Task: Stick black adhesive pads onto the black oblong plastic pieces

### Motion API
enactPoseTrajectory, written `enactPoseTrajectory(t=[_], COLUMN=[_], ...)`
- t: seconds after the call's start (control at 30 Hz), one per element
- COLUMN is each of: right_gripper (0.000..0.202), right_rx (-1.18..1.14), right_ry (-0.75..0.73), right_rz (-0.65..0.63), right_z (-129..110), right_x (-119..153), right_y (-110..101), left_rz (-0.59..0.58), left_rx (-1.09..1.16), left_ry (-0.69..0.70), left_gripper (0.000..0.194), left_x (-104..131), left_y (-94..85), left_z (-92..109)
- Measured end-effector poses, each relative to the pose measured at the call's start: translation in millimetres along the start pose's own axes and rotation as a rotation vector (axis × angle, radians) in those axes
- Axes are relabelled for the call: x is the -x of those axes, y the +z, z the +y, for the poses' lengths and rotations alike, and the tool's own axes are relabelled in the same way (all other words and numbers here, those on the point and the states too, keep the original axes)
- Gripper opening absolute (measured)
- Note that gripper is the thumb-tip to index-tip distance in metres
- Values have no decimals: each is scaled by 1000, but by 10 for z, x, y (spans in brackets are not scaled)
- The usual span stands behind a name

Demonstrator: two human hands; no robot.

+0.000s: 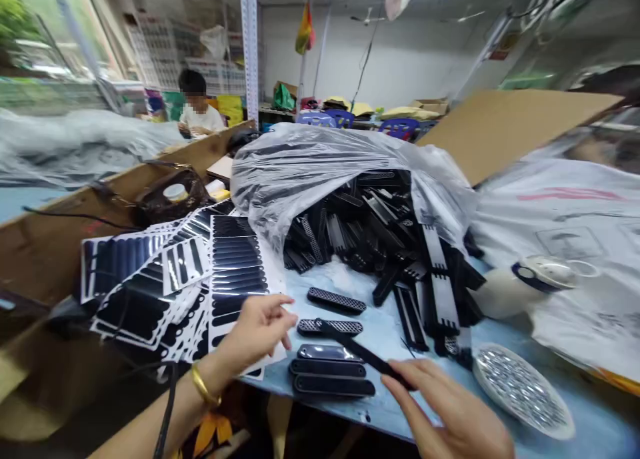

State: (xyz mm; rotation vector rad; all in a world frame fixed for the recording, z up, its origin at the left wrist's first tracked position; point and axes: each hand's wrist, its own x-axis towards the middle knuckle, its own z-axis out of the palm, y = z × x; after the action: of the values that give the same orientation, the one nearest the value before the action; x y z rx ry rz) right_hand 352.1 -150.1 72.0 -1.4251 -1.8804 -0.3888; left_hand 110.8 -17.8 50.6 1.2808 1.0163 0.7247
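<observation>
My right hand (440, 405) pinches one end of a slim black strip (357, 349), which slants up and left over a black piece with a patterned face (340, 327). My left hand (265, 329) is beside the sheets of black strips (237, 272), thumb and fingers apart, with nothing seen between them. Another patterned black piece (336, 300) lies farther back. Nearer the table's front edge, several smooth black pieces (333, 384) lie in a row. Behind them, a clear plastic bag (320, 159) spills a heap of black parts (350, 235).
An oval dish of small shiny parts (523, 389) stands at the right, near a white container (525, 282). A cardboard sheet (515, 125) leans behind. White plastic bags (585, 245) cover the right side. A person (199, 109) sits beyond the wooden board (125, 185) at the left.
</observation>
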Motion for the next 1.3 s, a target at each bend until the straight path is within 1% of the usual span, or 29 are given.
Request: enactPoseTrajectory(t=[0.03,0.07,0.1,0.17,0.23,0.33,0.37,0.43,0.5,0.6,0.73,0.83,0.93,1.07,1.17,1.3], right_gripper=[16,19,22,25,26,23,22,21,19,15,15,15,15,15,15,15], right_rx=[41,64,66,13,-91,-228,-259,-300,-325,-322,-266,-244,-245,-231,-220,-223], right_ry=[58,121,188,314,413,480,485,475,439,350,248,218,175,117,93,96], right_rz=[10,1,-24,-44,-67,-127,-152,-198,-227,-243,-198,-169,-181,-179,-166,-203], right_z=[46,100,158,266,348,427,450,494,537,581,591,591,620,671,685,680], right_x=[-23,-36,-40,-33,-23,-38,-51,-78,-84,-32,54,48,20,23,25,-2], right_y=[-59,-104,-132,-126,-46,143,209,335,446,583,704,759,792,795,790,804], left_rz=[38,46,27,-70,-193,-336,-367,-418,-432,-423,-400,-345,-321,-317,-341,-339], left_rx=[-87,-190,-296,-513,-691,-842,-854,-827,-761,-641,-516,-489,-480,-433,-436,-449], left_ry=[78,153,221,317,372,428,445,479,474,362,235,212,204,96,87,109], left_gripper=[43,41,37,34,35,22,19,18,19,18,14,16,21,30,25,19], left_x=[-74,-144,-206,-302,-378,-496,-539,-623,-689,-739,-761,-770,-776,-786,-785,-778], left_y=[-44,-80,-104,-108,-61,39,64,89,83,52,30,27,21,0,-21,-27], left_z=[-34,-70,-105,-165,-205,-225,-222,-209,-197,-208,-274,-315,-328,-309,-277,-256])
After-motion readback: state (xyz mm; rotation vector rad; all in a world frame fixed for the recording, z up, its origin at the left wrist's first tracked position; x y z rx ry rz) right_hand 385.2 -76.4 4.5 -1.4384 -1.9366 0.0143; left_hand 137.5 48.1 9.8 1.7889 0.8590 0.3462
